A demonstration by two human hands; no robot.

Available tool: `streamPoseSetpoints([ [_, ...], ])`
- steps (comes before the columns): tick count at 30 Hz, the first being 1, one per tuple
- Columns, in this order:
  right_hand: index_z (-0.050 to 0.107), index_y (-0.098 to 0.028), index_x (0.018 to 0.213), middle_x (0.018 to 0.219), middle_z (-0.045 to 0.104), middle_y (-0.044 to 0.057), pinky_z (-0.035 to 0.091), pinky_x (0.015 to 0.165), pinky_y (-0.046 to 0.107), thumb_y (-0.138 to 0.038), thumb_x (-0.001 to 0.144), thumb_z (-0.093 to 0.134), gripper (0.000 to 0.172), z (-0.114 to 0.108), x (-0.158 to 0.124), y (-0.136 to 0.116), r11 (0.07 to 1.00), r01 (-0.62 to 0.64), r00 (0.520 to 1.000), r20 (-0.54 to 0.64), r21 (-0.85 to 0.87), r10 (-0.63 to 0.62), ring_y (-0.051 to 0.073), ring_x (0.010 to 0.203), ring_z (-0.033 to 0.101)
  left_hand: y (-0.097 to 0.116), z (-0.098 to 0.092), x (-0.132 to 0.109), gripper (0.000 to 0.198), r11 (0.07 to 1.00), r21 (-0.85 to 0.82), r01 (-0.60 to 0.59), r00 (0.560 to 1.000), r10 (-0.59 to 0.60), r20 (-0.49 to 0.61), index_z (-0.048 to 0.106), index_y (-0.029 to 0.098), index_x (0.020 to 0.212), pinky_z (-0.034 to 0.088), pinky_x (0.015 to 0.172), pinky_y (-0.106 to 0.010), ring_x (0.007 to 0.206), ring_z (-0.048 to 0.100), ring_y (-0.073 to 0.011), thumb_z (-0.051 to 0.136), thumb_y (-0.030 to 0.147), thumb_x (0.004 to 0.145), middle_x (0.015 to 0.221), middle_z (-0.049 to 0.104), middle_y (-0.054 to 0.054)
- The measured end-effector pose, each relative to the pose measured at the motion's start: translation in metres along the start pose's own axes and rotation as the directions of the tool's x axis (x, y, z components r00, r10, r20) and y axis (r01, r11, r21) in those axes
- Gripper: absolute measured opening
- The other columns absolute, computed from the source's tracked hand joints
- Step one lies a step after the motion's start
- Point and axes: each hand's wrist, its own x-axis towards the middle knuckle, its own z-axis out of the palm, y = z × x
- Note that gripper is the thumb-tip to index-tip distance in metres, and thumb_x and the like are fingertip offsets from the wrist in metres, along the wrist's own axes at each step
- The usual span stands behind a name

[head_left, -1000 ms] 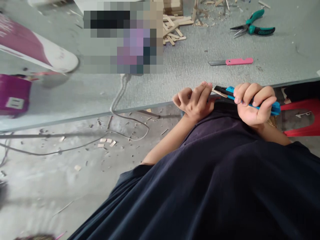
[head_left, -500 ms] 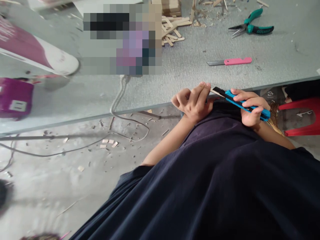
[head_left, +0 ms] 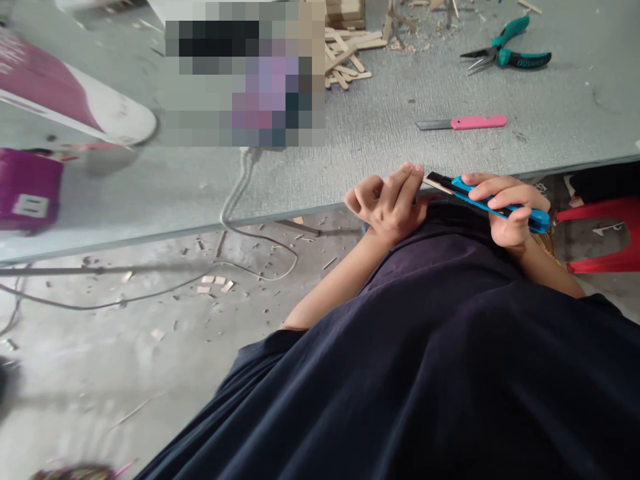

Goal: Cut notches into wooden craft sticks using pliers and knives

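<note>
Near the table's front edge, my left hand (head_left: 390,203) pinches a thin wooden stick (head_left: 440,185) that points to the right. My right hand (head_left: 513,203) is wrapped round a blue utility knife (head_left: 535,219). The knife's dark front end lies along the stick, just right of my left fingertips. Beyond my hands, a pink-handled knife (head_left: 479,123) rests flat on the grey table (head_left: 380,150). Farther back lie green-and-black pliers (head_left: 523,59) with their jaws apart.
Wooden sticks (head_left: 350,60) are piled at the table's back. A white cable (head_left: 240,183) hangs over the front edge. On the left are a purple box (head_left: 30,190) and a pink-and-white container (head_left: 75,90). A red stool (head_left: 600,263) stands at right.
My right hand and the blue knife have moved slightly to the right. My left hand keeps nearly the same place and its pinch on the stick.
</note>
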Motion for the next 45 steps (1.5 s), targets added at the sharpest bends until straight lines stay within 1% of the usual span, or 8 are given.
streamPoseSetpoints([
  [5,0.066,-0.035,0.074,0.068,0.075,-0.002,0.072,0.109,0.061,-0.068,0.107,0.06,0.047,0.013,0.023,-0.006,0.959,0.28,0.957,0.059,0.047,-0.283,0.027,0.073,0.084,0.0,0.002,-0.001,0.067,1.0,-0.003,-0.011,1.0,0.011,-0.016,0.089,0.043,0.137,0.034,0.114,-0.064,0.117,0.069,-0.0431,0.068,0.091,0.096,0.134,0.092,-0.01],
  [11,0.034,-0.029,0.058,0.047,0.025,-0.007,0.06,0.058,0.042,-0.07,0.106,0.064,0.07,0.046,0.053,-0.028,0.976,0.103,0.993,0.045,0.191,-0.113,0.016,0.039,0.036,-0.001,0.005,-0.001,0.063,1.0,-0.002,-0.017,0.999,0.017,-0.044,0.09,0.044,0.136,0.034,0.113,-0.065,0.114,0.069,-0.0429,0.067,0.087,0.097,0.131,0.092,-0.009],
  [17,0.03,-0.028,0.059,0.047,0.019,-0.008,0.043,0.047,0.038,-0.077,0.1,0.074,0.077,0.068,0.073,-0.046,0.97,0.021,0.984,0.168,0.243,-0.064,0.013,0.039,0.021,0.001,0.005,0.0,0.061,0.999,-0.035,0.036,0.999,-0.035,0.016,0.091,0.043,0.135,0.034,0.112,-0.067,0.115,0.07,-0.0448,0.068,0.085,0.096,0.133,0.092,-0.01],
  [20,0.032,-0.028,0.062,0.048,0.02,-0.008,0.033,0.044,0.037,-0.077,0.108,0.063,0.074,0.078,0.077,-0.058,0.951,0.031,0.97,0.221,0.307,-0.103,0.013,0.039,0.018,0.003,0.004,0.001,0.057,0.997,-0.052,0.054,0.998,-0.052,0.037,0.09,0.042,0.135,0.035,0.111,-0.067,0.116,0.07,-0.0446,0.067,0.081,0.099,0.136,0.091,-0.011],
  [24,0.036,-0.027,0.061,0.052,0.027,-0.007,0.033,0.052,0.038,-0.065,0.098,0.085,0.072,0.087,0.078,-0.075,0.966,-0.159,0.956,0.277,0.203,0.099,0.013,0.047,0.022,0.003,0.004,0.002,0.054,0.998,-0.046,0.051,0.998,-0.049,0.032,0.091,0.04,0.131,0.038,0.11,-0.065,0.118,0.069,-0.0442,0.07,0.078,0.098,0.135,0.091,-0.01],
  [28,0.033,-0.028,0.062,0.051,0.021,-0.007,0.026,0.051,0.039,-0.071,0.103,0.077,0.074,0.09,0.078,-0.078,0.967,-0.117,0.971,0.228,0.224,0.064,0.014,0.046,0.018,0.002,0.004,0.002,0.049,0.998,-0.045,0.04,0.999,-0.039,0.032,0.089,0.043,0.135,0.036,0.112,-0.07,0.119,0.07,-0.0461,0.072,0.072,0.099,0.136,0.091,-0.01],
  [32,0.042,-0.029,0.062,0.055,0.031,-0.006,0.033,0.057,0.04,-0.051,0.102,0.082,0.061,0.088,0.078,-0.081,0.97,-0.202,0.941,0.303,0.135,0.153,0.015,0.051,0.024,0.003,0.005,0.002,0.052,0.996,-0.064,0.061,0.996,-0.057,0.066,0.088,0.042,0.136,0.035,0.115,-0.07,0.122,0.07,-0.0471,0.072,0.074,0.099,0.14,0.09,-0.01],
  [45,0.022,-0.028,0.056,0.042,0.011,-0.008,0.045,0.052,0.041,-0.079,0.1,0.067,0.081,0.057,0.037,-0.021,0.994,0.098,0.995,0.029,0.043,-0.1,0.014,0.04,0.018,0.003,0.005,0.003,0.059,1.0,-0.022,0.01,1.0,-0.01,0.009,0.089,0.042,0.136,0.038,0.111,-0.066,0.118,0.073,-0.0447,0.081,0.078,0.091,0.134,0.092,-0.01],
])
